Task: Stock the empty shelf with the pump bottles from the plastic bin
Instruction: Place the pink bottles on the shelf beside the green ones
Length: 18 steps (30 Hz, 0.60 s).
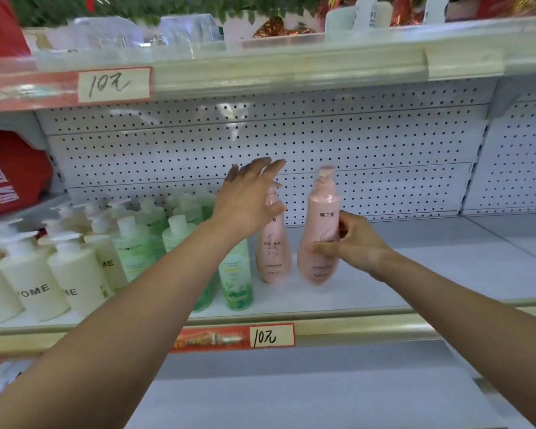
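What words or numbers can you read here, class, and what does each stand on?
"10元": upper price tag.
"10元": lower price tag.
"OME": cream pump bottle, first letters hidden.
Too blurred: print on pink pump bottle, green bottle, red bag.

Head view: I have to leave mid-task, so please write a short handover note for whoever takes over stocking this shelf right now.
Left hand: open, fingers spread at the pump of the left pink bottle; contact unclear.
Right hand: grips the right pink bottle around its body, with the base low at the shelf and blurred.
Done: the left pink bottle stands upright beside the green bottles, with the cream bottles further left.
Left: set the right pink bottle down, then fill the bare shelf to its right. The bin is not in view.
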Each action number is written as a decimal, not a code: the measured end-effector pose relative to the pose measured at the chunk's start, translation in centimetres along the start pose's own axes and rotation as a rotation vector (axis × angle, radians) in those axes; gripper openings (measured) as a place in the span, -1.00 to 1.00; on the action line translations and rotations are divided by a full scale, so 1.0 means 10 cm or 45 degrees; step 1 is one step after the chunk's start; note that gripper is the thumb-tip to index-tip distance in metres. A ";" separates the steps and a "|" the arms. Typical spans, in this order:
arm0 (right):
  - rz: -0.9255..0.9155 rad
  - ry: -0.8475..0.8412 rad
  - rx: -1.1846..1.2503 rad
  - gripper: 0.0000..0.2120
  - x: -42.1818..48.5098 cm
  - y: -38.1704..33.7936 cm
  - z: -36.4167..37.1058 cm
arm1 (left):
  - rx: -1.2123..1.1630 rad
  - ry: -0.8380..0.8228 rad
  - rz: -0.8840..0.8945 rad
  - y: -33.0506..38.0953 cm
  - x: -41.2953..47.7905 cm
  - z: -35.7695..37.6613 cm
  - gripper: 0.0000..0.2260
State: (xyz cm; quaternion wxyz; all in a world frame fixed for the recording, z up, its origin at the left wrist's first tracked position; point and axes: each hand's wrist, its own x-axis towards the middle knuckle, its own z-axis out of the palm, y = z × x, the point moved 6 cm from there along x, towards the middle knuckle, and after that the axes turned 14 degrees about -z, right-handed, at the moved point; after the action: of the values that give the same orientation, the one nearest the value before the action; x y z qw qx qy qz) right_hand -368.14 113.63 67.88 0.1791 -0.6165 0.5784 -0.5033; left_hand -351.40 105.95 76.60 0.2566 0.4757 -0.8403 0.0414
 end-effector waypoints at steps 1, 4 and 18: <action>0.015 0.013 -0.010 -0.54 0.04 0.05 0.04 | 0.099 -0.015 -0.003 -0.02 0.05 0.07 -0.30; 0.055 0.025 -0.046 -0.56 0.15 0.20 0.15 | 0.261 -0.045 0.006 -0.06 0.15 0.23 -0.27; 0.157 -0.060 -0.118 -0.51 0.24 0.40 0.31 | 0.358 0.135 0.088 -0.11 0.19 0.35 -0.34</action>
State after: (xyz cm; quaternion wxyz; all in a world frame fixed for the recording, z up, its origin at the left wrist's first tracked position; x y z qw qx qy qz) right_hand -368.19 109.28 64.34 0.1946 -0.5990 0.6334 -0.4495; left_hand -352.63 102.75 74.28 0.2299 0.4748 -0.8275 0.1924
